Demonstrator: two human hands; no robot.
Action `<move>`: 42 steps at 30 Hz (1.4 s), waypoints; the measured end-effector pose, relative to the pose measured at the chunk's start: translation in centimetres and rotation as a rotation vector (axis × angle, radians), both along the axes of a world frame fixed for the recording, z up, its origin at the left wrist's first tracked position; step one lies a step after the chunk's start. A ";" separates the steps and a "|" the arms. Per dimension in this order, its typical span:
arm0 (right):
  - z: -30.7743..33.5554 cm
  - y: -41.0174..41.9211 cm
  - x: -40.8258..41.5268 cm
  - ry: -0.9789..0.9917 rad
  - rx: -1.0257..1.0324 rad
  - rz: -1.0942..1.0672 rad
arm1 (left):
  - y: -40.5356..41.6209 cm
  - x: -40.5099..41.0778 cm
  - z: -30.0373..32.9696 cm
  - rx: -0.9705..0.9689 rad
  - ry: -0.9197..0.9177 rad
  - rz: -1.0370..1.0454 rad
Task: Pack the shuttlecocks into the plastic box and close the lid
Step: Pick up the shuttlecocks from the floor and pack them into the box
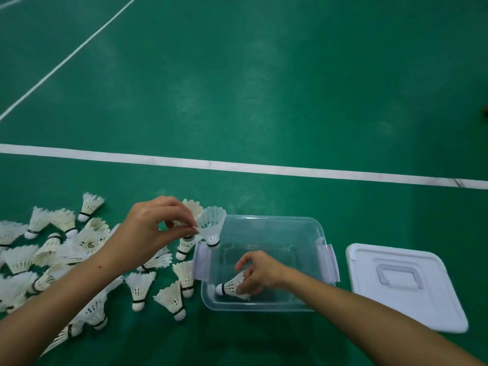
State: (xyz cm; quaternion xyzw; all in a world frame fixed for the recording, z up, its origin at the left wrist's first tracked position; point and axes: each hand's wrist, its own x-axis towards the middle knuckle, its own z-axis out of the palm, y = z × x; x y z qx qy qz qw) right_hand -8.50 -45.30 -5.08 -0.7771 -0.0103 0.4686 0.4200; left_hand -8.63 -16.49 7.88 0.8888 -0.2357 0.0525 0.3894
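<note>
Shuttlecocks (79, 260) lie heaped on the green court floor (264, 101) left of the clear plastic box (303, 231), too overlapped to count. One nylon shuttlecock (211, 225) hangs over the box's left rim, pinched by the left hand (153, 228). One feather shuttlecock (231, 285) lies inside at the near left corner, gripped by the right hand (260, 273). One lid (401, 286) rests right of the box.
</note>
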 end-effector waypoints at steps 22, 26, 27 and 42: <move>12.4 -3.3 0.0 -1.103 -0.040 -0.002 | -7.1 3.3 2.0 0.117 0.107 -0.137; 10.0 -5.1 -0.5 -0.950 -0.149 -0.107 | -5.8 2.6 0.9 0.110 0.130 -0.046; 9.0 -5.3 -0.4 -0.887 -0.181 -0.115 | -5.4 2.3 0.7 0.108 0.130 -0.031; -0.9 -2.2 -0.5 -0.249 -0.126 0.047 | -4.8 0.9 -0.4 0.076 -0.038 -0.030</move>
